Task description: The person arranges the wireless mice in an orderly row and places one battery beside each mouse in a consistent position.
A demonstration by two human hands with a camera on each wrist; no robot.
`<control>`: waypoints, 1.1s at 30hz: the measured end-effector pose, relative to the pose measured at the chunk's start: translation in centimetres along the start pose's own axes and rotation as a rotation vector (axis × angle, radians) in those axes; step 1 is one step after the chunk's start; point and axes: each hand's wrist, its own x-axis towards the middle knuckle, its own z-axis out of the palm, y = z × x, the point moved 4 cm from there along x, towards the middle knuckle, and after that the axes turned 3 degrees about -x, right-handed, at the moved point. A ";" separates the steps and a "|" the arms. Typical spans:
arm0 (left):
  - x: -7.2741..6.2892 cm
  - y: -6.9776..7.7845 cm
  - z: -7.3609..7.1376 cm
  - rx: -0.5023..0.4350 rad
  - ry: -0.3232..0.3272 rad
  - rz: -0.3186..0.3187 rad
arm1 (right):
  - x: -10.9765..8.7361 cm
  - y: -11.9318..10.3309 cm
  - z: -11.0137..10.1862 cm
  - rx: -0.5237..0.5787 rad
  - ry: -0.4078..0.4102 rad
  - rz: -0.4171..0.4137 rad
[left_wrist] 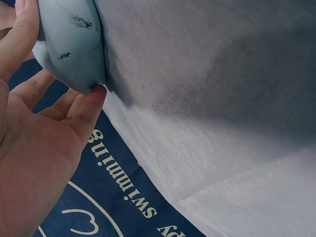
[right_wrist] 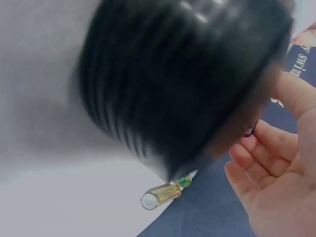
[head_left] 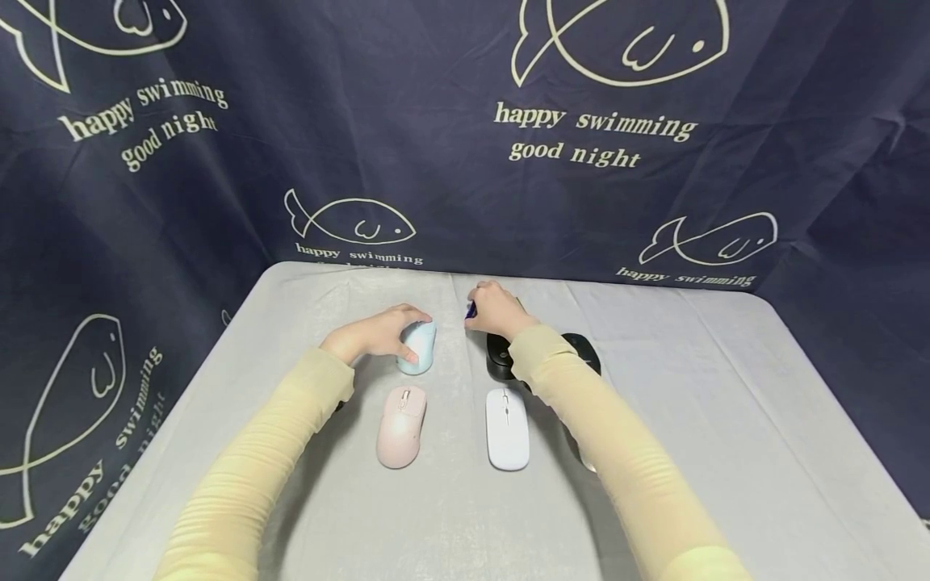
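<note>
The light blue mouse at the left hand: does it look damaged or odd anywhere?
Yes. In the left wrist view, the light blue mouse shows two dark, ragged patches, odd on its otherwise plain surface; I can't tell whether they're scuffs or dirt.

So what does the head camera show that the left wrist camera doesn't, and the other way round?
Only the head view: a smooth pink computer mouse, a flat white mouse and a rounded black mouse, partly hidden.

Only the left wrist view: dark scuff marks on the curved light blue mouse.

Both: that light blue mouse, the left hand holding it, the pale grey table cover and the navy cloth with cream lettering.
</note>
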 end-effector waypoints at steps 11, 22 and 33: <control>-0.1 0.1 -0.1 -0.003 0.001 0.001 | -0.7 -1.4 -2.1 0.003 -0.005 -0.134; -0.1 0.1 0.0 -0.002 0.003 0.005 | -1.2 -2.6 -3.1 0.000 -0.017 -0.208; -0.1 0.1 -0.1 0.002 -0.009 -0.010 | -2.1 -3.7 -3.0 0.037 -0.013 -0.209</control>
